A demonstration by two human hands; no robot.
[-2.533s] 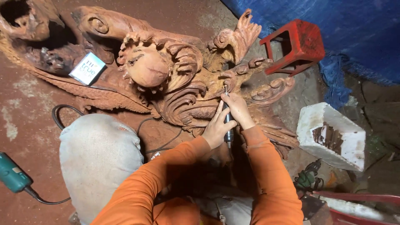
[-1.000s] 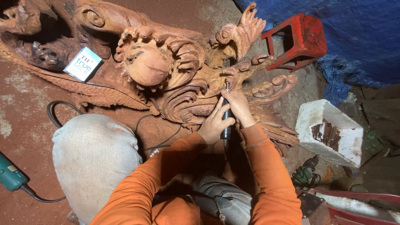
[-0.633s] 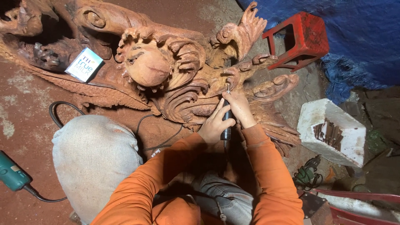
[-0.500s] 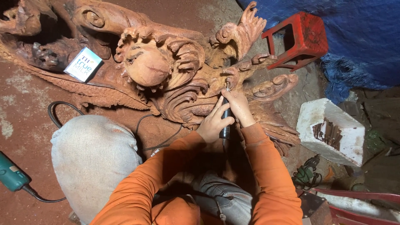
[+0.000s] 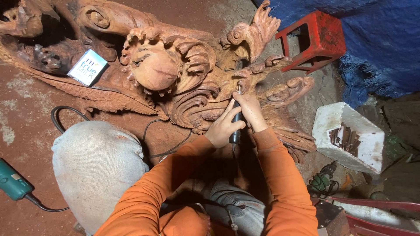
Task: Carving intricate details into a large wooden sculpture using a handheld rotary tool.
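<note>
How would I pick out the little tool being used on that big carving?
Start at the large reddish wood carving filling the upper frame. Near its right-hand scrolls, the orange-sleeved person's left hand and right hand meet around a slim dark pen-shaped rotary tool. Unlike the green power tool at far left, it is thin and held.

Reddish-brown carving [image 5: 175, 74], orange sleeves [image 5: 280, 183], red stool [image 5: 315, 39], blue tarp [image 5: 376, 39], perhaps dark tool [image 5: 236, 126].

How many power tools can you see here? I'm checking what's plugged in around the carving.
2 for sure: the slim rotary tool held by both hands against the carving, and the teal tool lying on the floor at far left. Others may be hidden.
</note>
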